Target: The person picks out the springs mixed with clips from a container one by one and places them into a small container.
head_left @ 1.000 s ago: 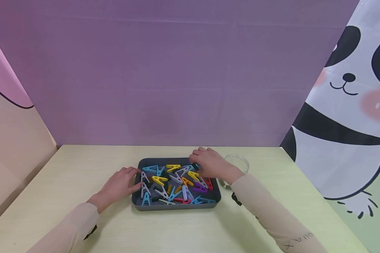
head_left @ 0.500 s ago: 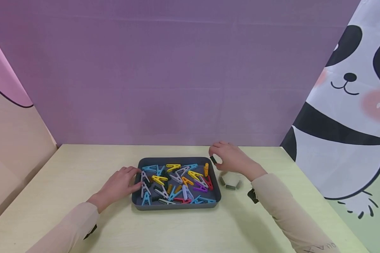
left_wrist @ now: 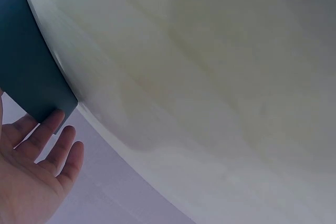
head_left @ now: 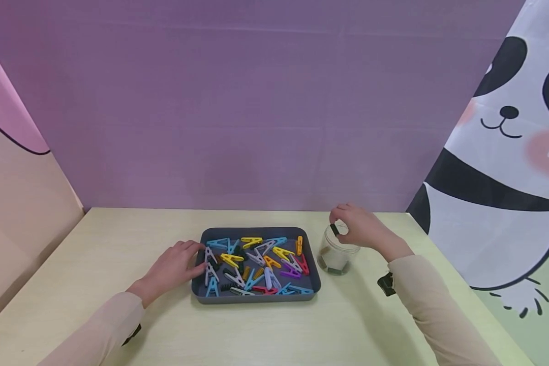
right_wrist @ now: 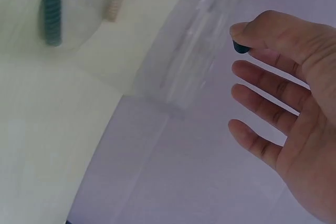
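A dark grey tray (head_left: 256, 298) in the middle of the table holds several coloured clothes pegs (head_left: 231, 261) and small springs. My left hand (head_left: 176, 264) rests with straight fingers against the tray's left rim (left_wrist: 31, 85). My right hand (head_left: 359, 229) pinches a small dark spring (head_left: 334, 230) between thumb and forefinger just above the mouth of a clear glass jar (head_left: 336, 256). The right wrist view shows the dark piece (right_wrist: 241, 48) at my fingertips (right_wrist: 247, 31) beside the blurred jar (right_wrist: 178, 56), with a few springs on its bottom.
The pale yellow-green table (head_left: 96, 254) ends at a purple back wall. A panda-print curtain (head_left: 498, 152) hangs at the right, close to the jar. Bare tabletop lies left of the tray and in front of it.
My right hand has lifted a dark spring from the tray's far right part and carried it rightward to above the jar. The left hand has stayed at the tray's rim.
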